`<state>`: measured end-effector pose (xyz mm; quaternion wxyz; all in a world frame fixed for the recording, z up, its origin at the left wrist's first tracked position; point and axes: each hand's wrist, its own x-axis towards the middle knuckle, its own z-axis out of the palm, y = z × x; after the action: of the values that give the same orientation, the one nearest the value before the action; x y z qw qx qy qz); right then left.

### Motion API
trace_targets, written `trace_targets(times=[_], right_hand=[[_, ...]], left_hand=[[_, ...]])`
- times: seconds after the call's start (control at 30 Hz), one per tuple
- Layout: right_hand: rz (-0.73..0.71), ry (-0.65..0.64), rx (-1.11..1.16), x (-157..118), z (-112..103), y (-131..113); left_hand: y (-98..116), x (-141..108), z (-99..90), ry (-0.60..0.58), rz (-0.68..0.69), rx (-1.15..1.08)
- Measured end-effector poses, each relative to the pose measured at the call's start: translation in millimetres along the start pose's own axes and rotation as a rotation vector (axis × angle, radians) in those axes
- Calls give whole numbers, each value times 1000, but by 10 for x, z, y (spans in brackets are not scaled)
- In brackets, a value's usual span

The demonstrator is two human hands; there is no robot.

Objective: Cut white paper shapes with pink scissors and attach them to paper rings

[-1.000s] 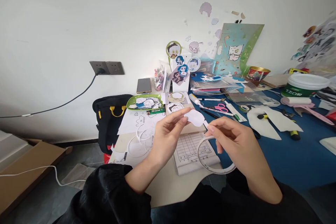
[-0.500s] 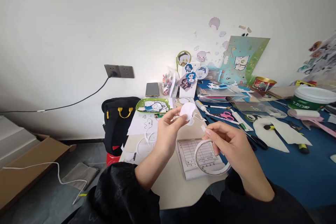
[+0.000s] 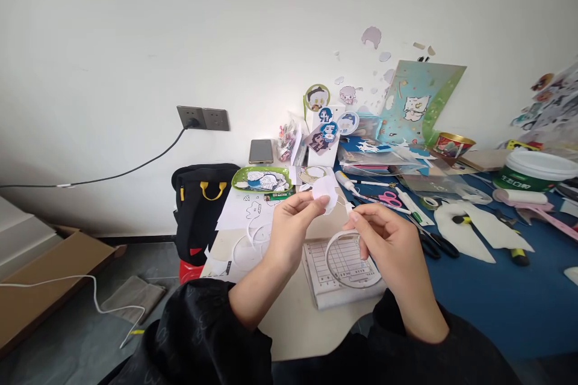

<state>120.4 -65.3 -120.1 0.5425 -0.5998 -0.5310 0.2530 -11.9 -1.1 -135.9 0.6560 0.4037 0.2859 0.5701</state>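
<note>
My left hand pinches a small rounded white paper cutout between thumb and fingertips, above the table. In my right hand is a narrow roll of white tape, hanging as a ring below the fingers. A short free end of the tape sticks up from the right fingertips, close to the cutout. Whether the tape touches the cutout I cannot tell. Under the ring lies a booklet with a printed grid.
Left of my hands are white rings, drawn paper and a green tray of cutouts. Pink scissors, black-handled scissors, a glue pen and a white tub stand or lie to the right.
My right hand has moved left with the tape roll, bringing the tape's free end nearer the cutout. My left hand has stayed almost in place, the cutout slightly turned.
</note>
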Motion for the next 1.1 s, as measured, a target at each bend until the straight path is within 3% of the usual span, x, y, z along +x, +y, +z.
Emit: trace_targets(times=[0.4, 0.7, 0.87, 1.1], right_hand=[[-161, 64, -104, -11, 89, -104], [-258, 113, -238, 36, 112, -136], [-252, 90, -273, 63, 77, -148], [-177, 27, -287, 77, 58, -177]], left_hand=[[26, -22, 44, -54, 28, -72], [39, -41, 30, -56, 40, 62], [22, -40, 4, -124, 86, 150], [47, -53, 24, -118, 53, 241]])
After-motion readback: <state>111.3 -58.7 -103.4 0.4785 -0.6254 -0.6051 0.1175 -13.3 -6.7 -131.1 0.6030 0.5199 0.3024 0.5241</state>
